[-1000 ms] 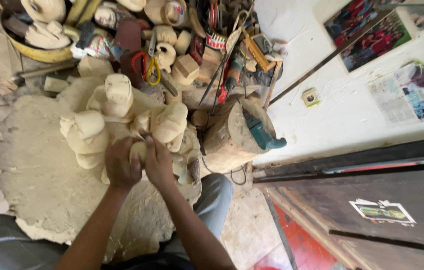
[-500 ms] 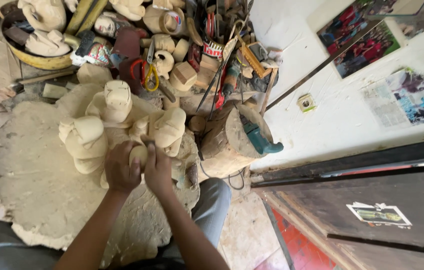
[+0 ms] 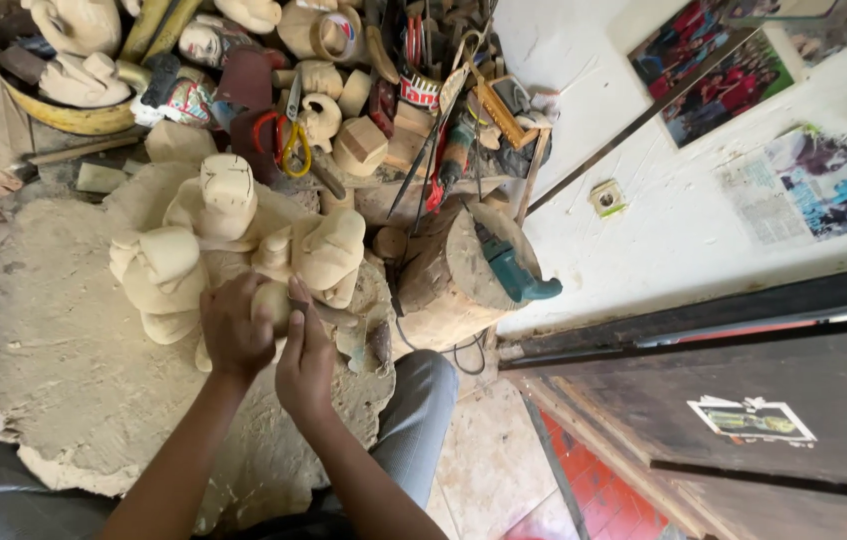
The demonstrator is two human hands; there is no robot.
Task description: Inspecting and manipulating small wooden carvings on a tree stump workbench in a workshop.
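A small pale wooden carving (image 3: 271,300) is gripped in my left hand (image 3: 235,330), which wraps around it from the left. My right hand (image 3: 305,352) presses against the same piece from the right, fingers closed on something thin that I cannot make out. Both hands work just in front of three larger unfinished wooden figures: one at the left (image 3: 158,275), one behind (image 3: 223,195), one at the right (image 3: 328,250). They rest on a dusty cloth (image 3: 63,370) spread over my lap and the floor.
A log stump (image 3: 448,290) with a teal power tool (image 3: 508,270) on it stands to the right. Behind lie a yellow bowl (image 3: 63,115) of carvings, scissors (image 3: 288,140), tools and wood blocks. A white wall (image 3: 663,230) with pictures and a dark door (image 3: 743,400) are at the right.
The camera has dipped and come closer. My hands stay on the small carving, shifting only slightly against it.
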